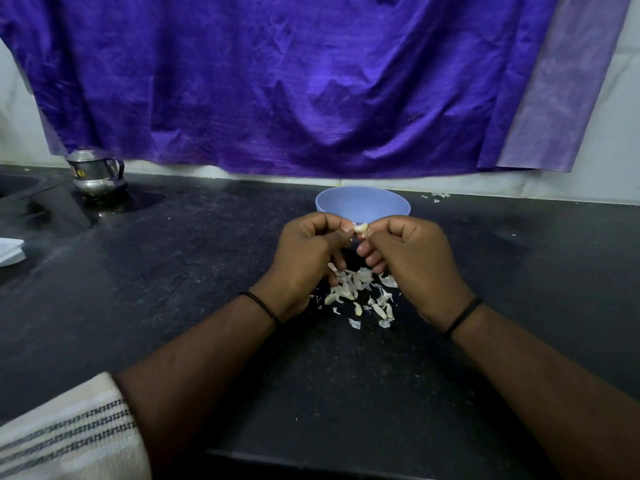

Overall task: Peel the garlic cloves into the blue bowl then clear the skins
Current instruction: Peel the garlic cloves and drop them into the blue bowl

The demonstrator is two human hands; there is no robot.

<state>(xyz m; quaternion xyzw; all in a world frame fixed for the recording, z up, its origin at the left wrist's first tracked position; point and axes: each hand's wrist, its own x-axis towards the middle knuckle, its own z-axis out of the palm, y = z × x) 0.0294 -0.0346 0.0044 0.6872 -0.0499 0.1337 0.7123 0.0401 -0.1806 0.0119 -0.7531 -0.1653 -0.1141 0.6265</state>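
From my head camera I look down on a dark, speckled stone bench [173, 278], dusted with pale flecks and scuffs. Both my hands are raised just above it, close together. My left hand [304, 258] and my right hand [412, 261] each have the fingers curled in, and between their thumbs and fingertips they pinch one garlic clove [361, 228] — both grips are closed on it. The clove sits just in front of the blue bowl [363, 203], which stands on the bench beyond my knuckles; I cannot tell what lies inside the bowl.

Under and between my wrists a loose pile of cloves and skins [360, 292] is scattered on the bench, white against the black. A few more scraps [437, 196] lie far back on the right, near the wall.

Behind the bench a creased purple cloth [277, 81] hangs across most of the wall, with a paler lilac strip at its right edge and white wall showing below. At the back left stands a small steel pot [96, 173] with a lid and handle, resting by a dark sink recess [20, 192]. Something white [10, 251] lies at the left edge — a striped cream sleeve [69, 434] covers my left upper arm.
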